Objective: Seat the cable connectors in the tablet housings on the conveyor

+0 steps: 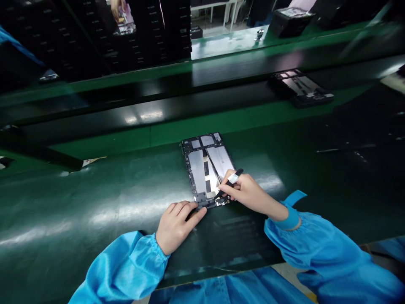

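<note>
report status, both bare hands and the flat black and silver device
Left hand touching near left corner of device. Right hand holding slim black tool at device's near end. Right hand partly hiding device's right edge.

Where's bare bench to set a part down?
The glossy green bench is bare left of the rectangular black-and-silver device, short of the slanted black post, and right of the device, beyond the right hand. Crowded: the device's near end, where the left hand rests and the right holds a black tool.
</note>
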`<state>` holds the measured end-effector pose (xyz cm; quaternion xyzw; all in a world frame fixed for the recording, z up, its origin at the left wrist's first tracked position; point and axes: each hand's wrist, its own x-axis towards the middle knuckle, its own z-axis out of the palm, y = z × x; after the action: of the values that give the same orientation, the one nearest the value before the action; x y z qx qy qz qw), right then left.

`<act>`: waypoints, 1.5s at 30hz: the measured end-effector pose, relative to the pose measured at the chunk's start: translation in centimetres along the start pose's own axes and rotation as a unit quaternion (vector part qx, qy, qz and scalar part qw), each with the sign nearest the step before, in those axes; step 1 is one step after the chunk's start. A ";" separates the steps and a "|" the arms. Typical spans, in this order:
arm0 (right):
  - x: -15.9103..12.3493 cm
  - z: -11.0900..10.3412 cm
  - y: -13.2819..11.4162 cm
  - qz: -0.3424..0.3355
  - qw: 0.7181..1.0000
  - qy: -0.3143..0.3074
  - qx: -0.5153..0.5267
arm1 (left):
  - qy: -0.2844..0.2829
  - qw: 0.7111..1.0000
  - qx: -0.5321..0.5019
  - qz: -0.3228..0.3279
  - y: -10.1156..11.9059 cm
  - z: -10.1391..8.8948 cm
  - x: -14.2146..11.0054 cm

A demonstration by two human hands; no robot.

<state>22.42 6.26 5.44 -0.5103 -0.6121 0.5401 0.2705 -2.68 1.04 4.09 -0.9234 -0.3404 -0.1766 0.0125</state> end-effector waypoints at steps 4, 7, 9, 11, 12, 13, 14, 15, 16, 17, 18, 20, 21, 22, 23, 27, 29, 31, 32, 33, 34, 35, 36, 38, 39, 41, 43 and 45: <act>-0.9 -0.3 0.3 -0.007 1.000 0.009 -0.029 | 0.012 1.000 -0.020 -0.006 0.0 0.1 0.1; -1.0 -0.1 0.0 -0.012 0.998 0.001 -0.054 | 0.011 1.000 -0.026 -0.011 -0.1 0.3 -0.1; -0.9 0.0 -0.1 -0.011 0.998 -0.005 -0.064 | 0.010 0.999 -0.029 -0.010 -0.1 0.5 -0.3; -0.8 0.1 0.0 -0.010 0.999 -0.003 -0.046 | 0.014 0.999 -0.032 -0.009 -0.2 0.6 -0.4; -0.8 0.1 0.1 -0.009 1.000 -0.001 -0.026 | 0.016 0.999 -0.033 -0.008 -0.2 0.6 -0.4; -0.8 0.1 0.2 -0.007 1.000 0.003 -0.006 | 0.016 0.999 -0.034 -0.008 -0.2 0.7 -0.4; -0.8 0.2 0.4 -0.005 1.000 0.005 0.010 | 0.016 0.999 -0.035 -0.007 -0.2 0.7 -0.4; -0.8 0.2 0.5 -0.003 1.000 0.008 0.020 | 0.016 0.999 -0.036 -0.006 -0.2 0.8 -0.4; -0.8 0.3 0.5 -0.001 1.000 0.009 0.024 | 0.015 0.999 -0.036 -0.006 -0.2 0.8 -0.4; -0.8 0.3 0.6 -0.001 1.000 0.010 0.024 | 0.015 0.999 -0.035 -0.006 -0.1 0.9 -0.4; -0.8 0.3 0.5 -0.002 1.000 0.011 0.022 | 0.014 0.999 -0.033 -0.006 -0.1 0.9 -0.5; -0.8 0.4 0.4 -0.007 1.000 0.011 0.021 | 0.010 1.000 -0.024 -0.004 -0.1 1.0 -0.5; -0.8 0.4 0.3 -0.009 1.000 0.012 0.019 | 0.008 1.000 -0.018 -0.001 -0.1 1.0 -0.5; -0.8 0.4 0.3 -0.010 1.000 0.012 0.017 | 0.005 1.000 -0.011 0.003 0.0 0.9 -0.5; -0.8 0.4 0.2 -0.011 1.000 0.014 0.015 | 0.003 1.000 -0.005 0.007 0.0 0.9 -0.5; -0.8 0.4 0.1 -0.008 1.000 0.014 0.017 | -0.007 1.000 0.021 0.018 0.0 0.7 -0.3; -0.9 0.4 0.2 -0.012 1.000 0.014 0.016 | -0.010 0.999 0.029 0.017 0.1 0.7 -0.2; -0.9 0.4 0.2 -0.015 1.000 0.015 0.010 | -0.010 0.999 0.035 0.014 0.1 0.7 -0.2; -0.9 0.4 0.2 -0.016 1.000 0.015 0.007 | -0.011 0.999 0.037 0.011 0.2 0.7 -0.1; -0.9 0.4 0.2 -0.017 1.000 0.015 0.002 | -0.012 0.999 0.039 0.010 0.2 0.7 -0.1; -0.9 0.4 0.2 -0.018 1.000 0.016 -0.003 | -0.012 0.999 0.040 0.008 0.2 0.7 -0.1; -0.8 0.4 0.2 -0.019 1.000 0.017 -0.006 | -0.013 0.999 0.041 0.007 0.3 0.7 -0.1; -0.8 0.4 0.2 -0.019 1.000 0.017 -0.007 | -0.014 0.999 0.041 0.006 0.3 0.7 -0.1; -0.8 0.4 0.2 -0.017 1.000 0.015 -0.008 | -0.013 0.999 0.041 0.005 0.3 0.7 -0.1; -0.8 0.3 0.1 -0.016 1.000 0.014 -0.009 | -0.012 0.999 0.040 0.003 0.3 0.7 -0.1; -0.8 0.3 0.1 -0.016 1.000 0.013 -0.014 | -0.012 0.999 0.039 -0.003 0.4 0.7 -0.1; -0.8 0.4 0.0 -0.018 1.000 0.014 -0.019 | -0.018 0.999 0.040 -0.013 0.7 0.8 -0.1; -0.8 0.4 -0.1 -0.020 0.999 0.015 -0.026 | -0.032 0.998 0.048 -0.025 1.1 1.0 0.2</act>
<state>22.29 5.41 5.61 -0.5129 -0.6315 0.5112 0.2771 -1.59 0.48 3.35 -0.9179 -0.3722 -0.1308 0.0420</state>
